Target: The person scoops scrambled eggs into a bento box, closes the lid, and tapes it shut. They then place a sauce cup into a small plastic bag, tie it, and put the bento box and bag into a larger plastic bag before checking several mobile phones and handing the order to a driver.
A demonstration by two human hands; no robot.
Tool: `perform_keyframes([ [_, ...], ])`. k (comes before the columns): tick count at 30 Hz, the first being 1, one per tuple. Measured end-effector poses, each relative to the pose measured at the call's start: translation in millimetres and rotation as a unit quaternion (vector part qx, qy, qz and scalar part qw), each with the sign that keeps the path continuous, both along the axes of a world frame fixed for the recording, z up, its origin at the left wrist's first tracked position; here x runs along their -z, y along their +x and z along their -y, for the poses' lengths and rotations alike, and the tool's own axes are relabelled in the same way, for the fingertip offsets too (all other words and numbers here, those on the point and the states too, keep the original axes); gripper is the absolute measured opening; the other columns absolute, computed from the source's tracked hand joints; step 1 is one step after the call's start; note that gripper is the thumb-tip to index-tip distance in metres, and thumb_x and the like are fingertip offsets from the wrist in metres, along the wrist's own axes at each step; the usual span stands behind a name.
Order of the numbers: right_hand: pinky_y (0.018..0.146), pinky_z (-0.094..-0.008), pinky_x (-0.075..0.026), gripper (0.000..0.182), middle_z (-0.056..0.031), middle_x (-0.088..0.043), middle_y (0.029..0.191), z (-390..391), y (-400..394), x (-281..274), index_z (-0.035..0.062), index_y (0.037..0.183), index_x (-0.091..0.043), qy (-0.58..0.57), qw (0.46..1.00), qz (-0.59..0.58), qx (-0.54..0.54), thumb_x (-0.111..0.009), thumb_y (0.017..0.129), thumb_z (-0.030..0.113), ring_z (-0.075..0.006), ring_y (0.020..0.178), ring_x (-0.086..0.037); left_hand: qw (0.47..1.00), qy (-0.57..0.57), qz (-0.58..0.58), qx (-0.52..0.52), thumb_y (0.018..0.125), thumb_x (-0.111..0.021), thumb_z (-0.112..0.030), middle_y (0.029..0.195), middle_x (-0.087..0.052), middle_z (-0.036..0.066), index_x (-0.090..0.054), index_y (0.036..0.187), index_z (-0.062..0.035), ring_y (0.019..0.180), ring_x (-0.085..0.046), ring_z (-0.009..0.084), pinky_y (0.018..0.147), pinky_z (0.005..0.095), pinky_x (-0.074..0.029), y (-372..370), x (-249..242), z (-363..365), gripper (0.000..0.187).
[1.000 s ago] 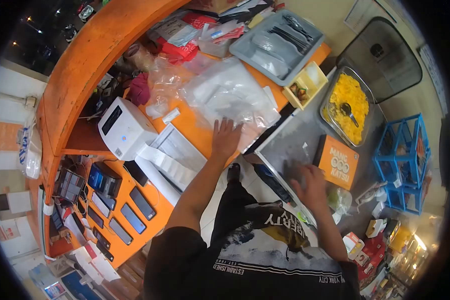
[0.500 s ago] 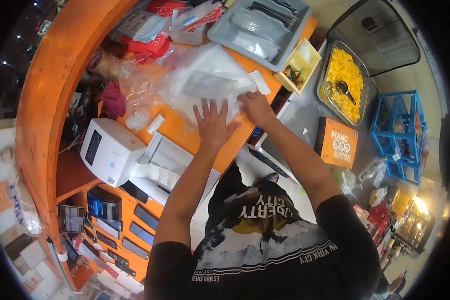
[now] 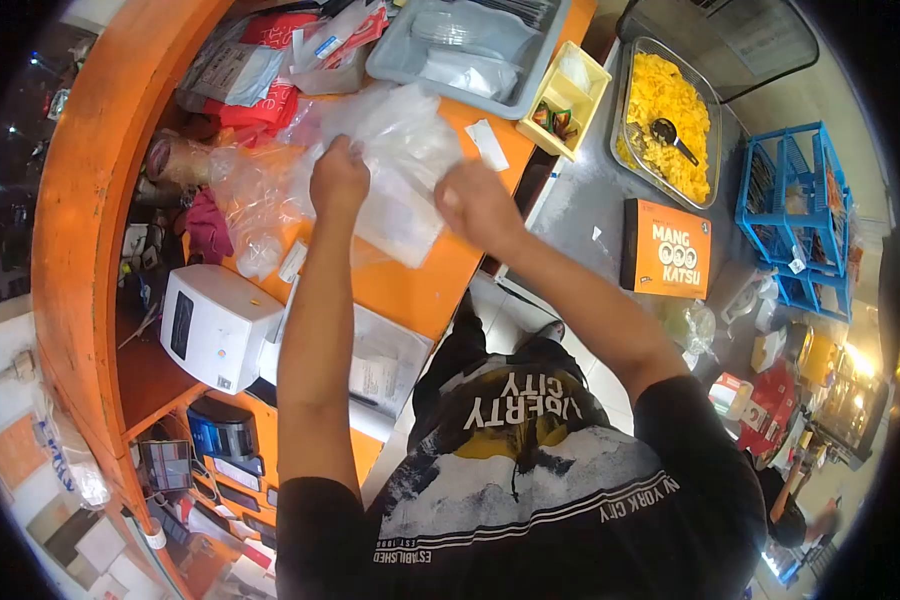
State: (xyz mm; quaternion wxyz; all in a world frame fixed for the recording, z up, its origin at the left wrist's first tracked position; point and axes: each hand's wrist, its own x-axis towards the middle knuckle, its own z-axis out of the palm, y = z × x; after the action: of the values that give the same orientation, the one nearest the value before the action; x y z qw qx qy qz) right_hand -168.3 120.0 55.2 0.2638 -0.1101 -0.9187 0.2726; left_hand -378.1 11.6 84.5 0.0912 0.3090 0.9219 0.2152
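Note:
A pile of clear plastic bags (image 3: 395, 205) lies on the orange counter (image 3: 390, 295). My left hand (image 3: 339, 180) is closed at the pile's left side, its fingers pinching plastic film. Over the pile's right side my right hand (image 3: 478, 208) is closed too, slightly blurred, with its fingers curled at the edge of the film. Some of the plastic bunches up between and beyond both hands. A small white paper (image 3: 487, 144) lies just beyond my right hand.
A grey tray (image 3: 530, 95) of plastic packs and a cream bin (image 3: 592, 88) stand beyond the bags. At right are a tray of yellow food (image 3: 667, 90), an orange box (image 3: 670, 250) and a blue rack (image 3: 795, 215). A white printer (image 3: 220, 325) stands at left.
Both hands went from lying spread on the plastic to closed. My left hand moved left and up, lifting film into a bunch. The camera view has shifted slightly.

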Motion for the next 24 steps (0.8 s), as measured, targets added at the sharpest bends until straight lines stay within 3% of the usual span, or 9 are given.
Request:
perform_keyframes([
  [3,0.088,-0.0431,-0.048,0.019,-0.0093,-0.065,0.097,43,3,48,0.0087,0.098,-0.069,0.036,0.998,0.010,-0.056,-0.076,0.083,0.018,-0.0308,0.095,-0.061,0.998,-0.016,0.012,0.055,0.095,-0.058,-0.022,0.107,-0.070,0.022,-0.064,0.112,-0.0114,0.102,-0.065,0.0442,0.085,0.0521,-0.052,-16,-9,-5,0.021],
  [6,0.089,-0.0423,-0.047,0.016,-0.0070,-0.066,0.094,33,-14,67,0.0095,0.096,-0.072,-0.028,0.992,0.033,0.121,-0.074,0.083,0.019,-0.0294,0.098,-0.059,0.998,-0.037,0.025,0.050,0.095,-0.058,-0.021,0.108,-0.069,0.021,-0.064,0.111,-0.0107,0.104,-0.065,0.0433,0.086,0.0512,-0.052,-7,-17,-6,0.021],
  [9,0.088,-0.0422,-0.046,0.015,-0.0062,-0.065,0.094,17,-29,67,0.0096,0.097,-0.072,-0.038,0.981,0.186,0.046,-0.071,0.086,0.019,-0.0282,0.095,-0.058,0.998,-0.003,-0.003,0.065,0.095,-0.059,-0.023,0.111,-0.069,0.021,-0.063,0.112,-0.0099,0.106,-0.064,0.0425,0.087,0.0508,-0.052,0,-4,3,0.022],
  [12,0.087,-0.0420,-0.046,0.012,-0.0071,-0.066,0.095,23,-33,44,0.0103,0.093,-0.070,0.081,0.987,0.132,0.033,-0.068,0.087,0.021,-0.0281,0.095,-0.057,0.996,-0.002,-0.016,0.088,0.094,-0.061,-0.023,0.112,-0.068,0.018,-0.064,0.113,-0.0113,0.106,-0.064,0.0415,0.087,0.0515,-0.052,9,11,4,0.023],
  [16,0.076,-0.0416,-0.046,0.016,-0.0097,-0.063,0.085,27,-36,-33,0.0085,0.087,-0.063,0.144,0.989,-0.040,0.009,-0.068,0.090,0.023,-0.0303,0.081,-0.058,0.988,0.032,-0.054,0.139,0.093,-0.063,-0.024,0.109,-0.067,0.014,-0.064,0.116,-0.0140,0.106,-0.065,0.0385,0.087,0.0511,-0.052,17,25,12,0.025],
  [19,0.066,-0.0416,-0.046,0.023,-0.0116,-0.060,0.079,19,-37,-91,0.0061,0.088,-0.061,0.114,0.986,-0.123,0.006,-0.067,0.093,0.027,-0.0315,0.073,-0.059,0.978,0.103,0.007,0.179,0.090,-0.069,-0.023,0.113,-0.066,0.013,-0.063,0.121,-0.0176,0.111,-0.064,0.0354,0.089,0.0474,-0.052,-28,80,12,0.032],
  [21,0.060,-0.0412,-0.046,0.027,-0.0134,-0.059,0.075,22,-37,-140,0.0031,0.089,-0.060,0.056,0.989,-0.131,0.035,-0.066,0.095,0.029,-0.0317,0.068,-0.059,0.957,0.136,0.174,0.188,0.089,-0.067,-0.028,0.116,-0.064,0.013,-0.061,0.124,-0.0163,0.113,-0.062,0.0355,0.091,0.0477,-0.051,-35,67,11,0.037],
  [23,0.055,-0.0398,-0.046,0.039,-0.0114,-0.055,0.067,16,-49,-186,0.0005,0.088,-0.058,-0.130,0.951,-0.275,0.063,-0.061,0.101,0.038,-0.0275,0.058,-0.057,0.898,0.154,0.372,0.176,0.089,-0.066,-0.032,0.119,-0.061,0.013,-0.058,0.126,-0.0151,0.116,-0.060,0.0357,0.093,0.0479,-0.050,-25,31,17,0.042],
  [24,0.055,-0.0373,-0.047,0.044,-0.0082,-0.055,0.066,11,-41,-223,0.0007,0.087,-0.058,-0.265,0.934,-0.221,0.094,-0.060,0.101,0.042,-0.0228,0.057,-0.056,0.856,0.160,0.456,0.183,0.088,-0.065,-0.035,0.121,-0.060,0.014,-0.056,0.128,-0.0144,0.117,-0.059,0.0358,0.094,0.0481,-0.049,-16,15,26,0.045],
])
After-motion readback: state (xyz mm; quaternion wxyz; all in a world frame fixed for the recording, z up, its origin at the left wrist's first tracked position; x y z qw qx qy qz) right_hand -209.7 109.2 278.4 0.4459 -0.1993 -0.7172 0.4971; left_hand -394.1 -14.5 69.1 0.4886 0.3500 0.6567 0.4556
